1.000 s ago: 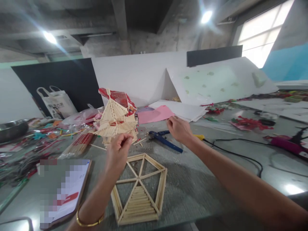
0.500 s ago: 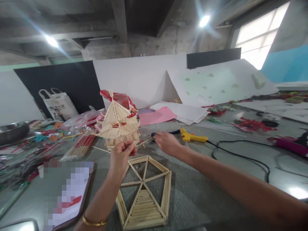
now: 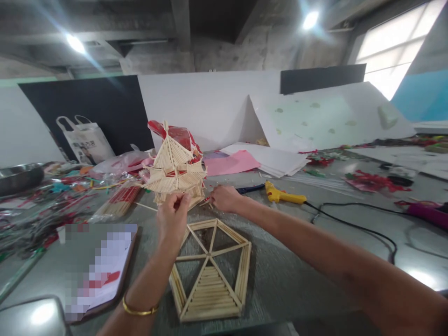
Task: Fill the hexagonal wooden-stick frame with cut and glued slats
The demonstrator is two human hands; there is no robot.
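Observation:
My left hand (image 3: 173,215) is closed in a pinch before the model pagoda (image 3: 170,161) of thin wooden sticks; whatever its fingertips hold is too small to make out. Just right of the model's base, my right hand (image 3: 226,198) reaches down to small stick pieces (image 3: 207,203) on the table. Its fingers are bent together, their tips partly hidden. Below both hands lies a flat six-sided stick frame (image 3: 244,275) with spokes meeting in the middle. Rows of sticks fill its near section. Dark-handled pliers (image 3: 251,189) rest beyond my right wrist.
A yellow glue gun (image 3: 285,193) with a black cord (image 3: 353,205) lies to the right. On the left are a tablet-like device (image 3: 105,270), a packet of sticks (image 3: 117,200) and craft scraps. Pink paper (image 3: 234,162) and white sheets (image 3: 280,161) are behind.
My right hand has moved left, off the pliers and over to the stick pieces near the pagoda. My left hand stays pinched near the model. The view has shifted slightly.

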